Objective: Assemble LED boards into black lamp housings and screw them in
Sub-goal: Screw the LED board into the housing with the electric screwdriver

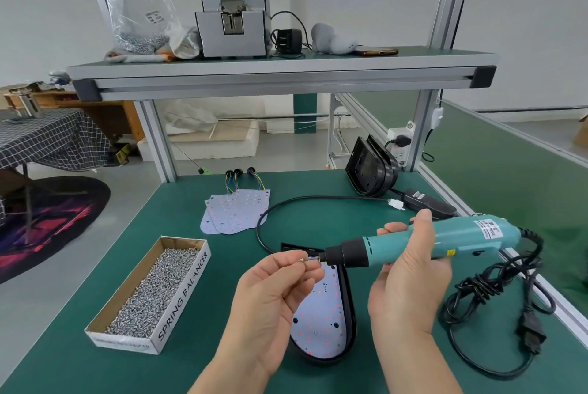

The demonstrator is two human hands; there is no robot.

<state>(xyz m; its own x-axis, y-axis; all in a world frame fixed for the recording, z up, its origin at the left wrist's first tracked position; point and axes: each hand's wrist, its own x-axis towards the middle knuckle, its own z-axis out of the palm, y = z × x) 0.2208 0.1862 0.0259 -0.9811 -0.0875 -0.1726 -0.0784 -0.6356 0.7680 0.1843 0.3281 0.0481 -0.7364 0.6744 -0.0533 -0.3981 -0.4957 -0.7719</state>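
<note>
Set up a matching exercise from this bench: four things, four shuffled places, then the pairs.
1 electric screwdriver
2 single screw
3 cardboard box
4 loose LED boards

A far part of the green mat, wires attached
B gripped by the right hand
C pinched by the left hand at the screwdriver's tip
D left on the mat, full of screws

Pairs: 1-B, 2-C, 3-D, 4-A

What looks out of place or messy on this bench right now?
Nothing is spilled or broken. The black cord behind the screwdriver lies knotted at the right of the mat, a plug lying loose beside it. The spare boards are fanned, not squared.
</note>
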